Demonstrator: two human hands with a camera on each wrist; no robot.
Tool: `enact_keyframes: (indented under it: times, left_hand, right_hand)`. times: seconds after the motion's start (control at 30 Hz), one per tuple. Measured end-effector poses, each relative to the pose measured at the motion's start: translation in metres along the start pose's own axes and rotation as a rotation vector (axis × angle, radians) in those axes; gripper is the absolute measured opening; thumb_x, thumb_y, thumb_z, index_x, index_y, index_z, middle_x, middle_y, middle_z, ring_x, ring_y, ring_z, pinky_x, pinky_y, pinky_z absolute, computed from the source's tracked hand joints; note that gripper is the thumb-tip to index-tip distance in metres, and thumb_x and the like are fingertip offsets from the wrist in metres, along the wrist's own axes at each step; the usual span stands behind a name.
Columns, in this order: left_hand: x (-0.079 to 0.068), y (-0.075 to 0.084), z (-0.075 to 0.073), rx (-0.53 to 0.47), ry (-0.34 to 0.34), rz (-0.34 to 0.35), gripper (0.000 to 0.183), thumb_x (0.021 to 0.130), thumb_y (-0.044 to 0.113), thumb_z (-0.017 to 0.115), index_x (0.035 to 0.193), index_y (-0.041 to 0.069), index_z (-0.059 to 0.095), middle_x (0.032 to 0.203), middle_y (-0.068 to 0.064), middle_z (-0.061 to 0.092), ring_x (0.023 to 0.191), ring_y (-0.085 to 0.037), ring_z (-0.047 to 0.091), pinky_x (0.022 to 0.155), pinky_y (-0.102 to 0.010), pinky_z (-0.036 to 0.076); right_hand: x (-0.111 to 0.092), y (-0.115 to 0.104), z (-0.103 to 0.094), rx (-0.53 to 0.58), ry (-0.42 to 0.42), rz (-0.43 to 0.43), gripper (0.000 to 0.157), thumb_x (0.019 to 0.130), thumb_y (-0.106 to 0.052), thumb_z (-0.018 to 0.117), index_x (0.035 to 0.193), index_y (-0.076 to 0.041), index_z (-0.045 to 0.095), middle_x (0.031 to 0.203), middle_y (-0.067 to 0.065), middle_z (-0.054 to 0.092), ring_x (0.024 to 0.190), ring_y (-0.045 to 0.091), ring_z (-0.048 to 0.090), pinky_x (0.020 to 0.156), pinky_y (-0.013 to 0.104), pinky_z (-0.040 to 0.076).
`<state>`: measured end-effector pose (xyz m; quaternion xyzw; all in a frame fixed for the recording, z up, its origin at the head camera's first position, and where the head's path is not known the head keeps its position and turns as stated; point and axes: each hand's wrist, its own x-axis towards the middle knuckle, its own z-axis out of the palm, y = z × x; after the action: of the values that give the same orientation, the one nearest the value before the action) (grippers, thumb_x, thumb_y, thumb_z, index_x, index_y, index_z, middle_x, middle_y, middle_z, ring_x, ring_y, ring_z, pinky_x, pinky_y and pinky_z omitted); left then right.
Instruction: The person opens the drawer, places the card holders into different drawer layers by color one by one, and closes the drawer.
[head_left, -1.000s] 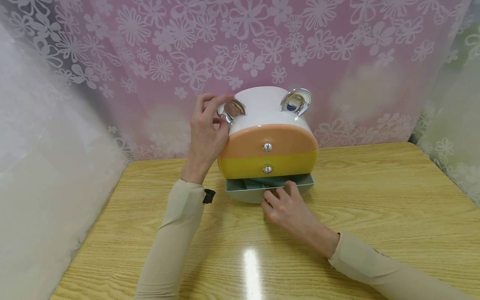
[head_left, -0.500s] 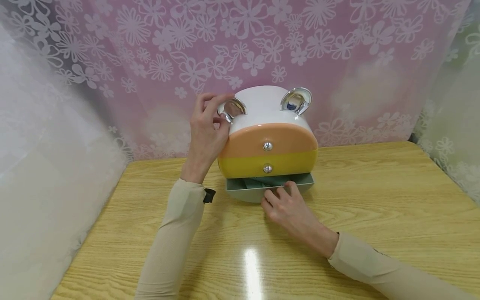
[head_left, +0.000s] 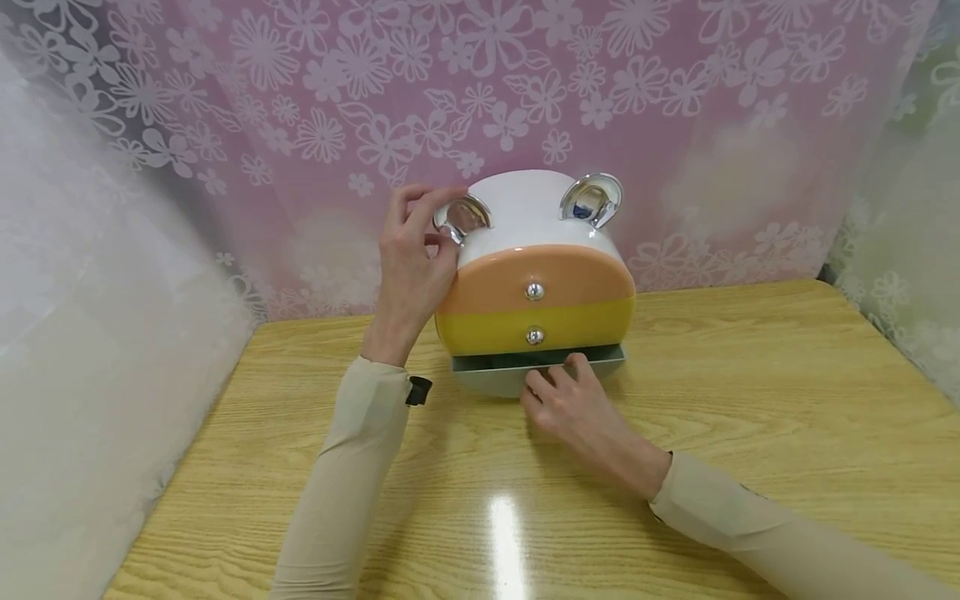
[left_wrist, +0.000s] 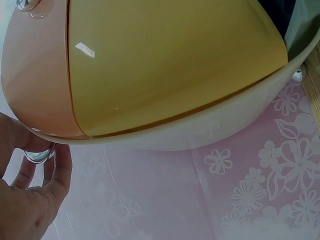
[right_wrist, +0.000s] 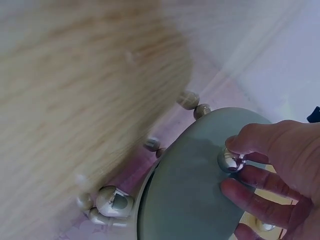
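A rounded white drawer box with two shiny silver ears stands near the back of the table. My left hand grips the left ear, thumb on one side and fingers on the other. At the bottom, the grey-green drawer sticks out partway, its inside dark. In the right wrist view, my right hand pinches that drawer's silver knob between thumb and fingers. The orange drawer and the yellow drawer above it are closed, each with a round silver knob.
The box rests on a wood-grain table. Behind it hangs a pink flowered curtain, close to its back. Pale sheeting borders the left side. Small silver ball feet show beneath the box in the right wrist view.
The grey-green drawer has slid somewhat inward, and my right hand has moved with it. The green contents visible in it earlier are now out of sight. My left hand stays on the ear.
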<state>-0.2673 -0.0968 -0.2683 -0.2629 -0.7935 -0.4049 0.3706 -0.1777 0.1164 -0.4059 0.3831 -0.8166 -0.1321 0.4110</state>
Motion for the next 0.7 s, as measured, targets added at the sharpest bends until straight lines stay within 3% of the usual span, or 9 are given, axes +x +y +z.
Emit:
enact_keyframes:
  times: [0.1, 0.17, 0.33, 0.53, 0.7]
  left_hand:
    - [0.0004, 0.0000, 0.0000, -0.012, -0.001, 0.002, 0.044, 0.089, -0.009, 0.054, 0.125, 0.009, 0.071, 0.124, -0.015, 0.054, 0.095, -0.024, 0.056, 0.078, -0.034, 0.061]
    - [0.0004, -0.0002, -0.0003, -0.014, -0.001, 0.002, 0.044, 0.089, -0.010, 0.054, 0.125, 0.009, 0.071, 0.124, -0.015, 0.054, 0.096, -0.024, 0.056, 0.078, -0.033, 0.061]
    - [0.0003, -0.0008, -0.0012, 0.001, -0.001, -0.002, 0.044, 0.089, -0.009, 0.054, 0.125, 0.009, 0.071, 0.124, -0.015, 0.054, 0.097, -0.024, 0.057, 0.079, -0.033, 0.061]
    - [-0.0001, -0.0025, -0.0006, -0.001, -0.005, 0.007, 0.043, 0.089, -0.009, 0.054, 0.125, 0.008, 0.070, 0.123, -0.016, 0.053, 0.094, -0.025, 0.057, 0.080, -0.033, 0.061]
    - [0.0004, -0.0030, 0.0001, -0.013, 0.005, 0.019, 0.044, 0.088, -0.009, 0.053, 0.124, 0.008, 0.071, 0.122, -0.017, 0.054, 0.091, -0.024, 0.057, 0.079, -0.033, 0.061]
  right_hand:
    - [0.0016, 0.0015, 0.0026, 0.005, 0.014, 0.000, 0.047, 0.106, 0.008, 0.028, 0.087, -0.008, 0.068, 0.086, 0.005, 0.057, 0.069, 0.025, 0.059, 0.075, 0.043, 0.049]
    - [0.0022, 0.0021, 0.0027, 0.008, -0.006, -0.003, 0.049, 0.105, 0.008, 0.025, 0.089, -0.008, 0.069, 0.087, 0.005, 0.058, 0.070, 0.025, 0.060, 0.076, 0.043, 0.049]
    - [0.0036, 0.0025, 0.0023, 0.023, -0.052, -0.003, 0.036, 0.103, 0.004, 0.038, 0.094, -0.008, 0.070, 0.092, 0.005, 0.061, 0.075, 0.025, 0.063, 0.077, 0.040, 0.050]
    - [0.0038, 0.0021, 0.0037, 0.055, -0.062, 0.023, 0.011, 0.093, -0.003, 0.061, 0.094, -0.008, 0.071, 0.096, 0.005, 0.062, 0.079, 0.024, 0.064, 0.072, 0.034, 0.053]
    - [0.0053, 0.0019, 0.0024, 0.068, -0.111, 0.038, 0.011, 0.087, -0.003, 0.073, 0.097, -0.008, 0.072, 0.100, 0.005, 0.064, 0.082, 0.023, 0.065, 0.072, 0.034, 0.056]
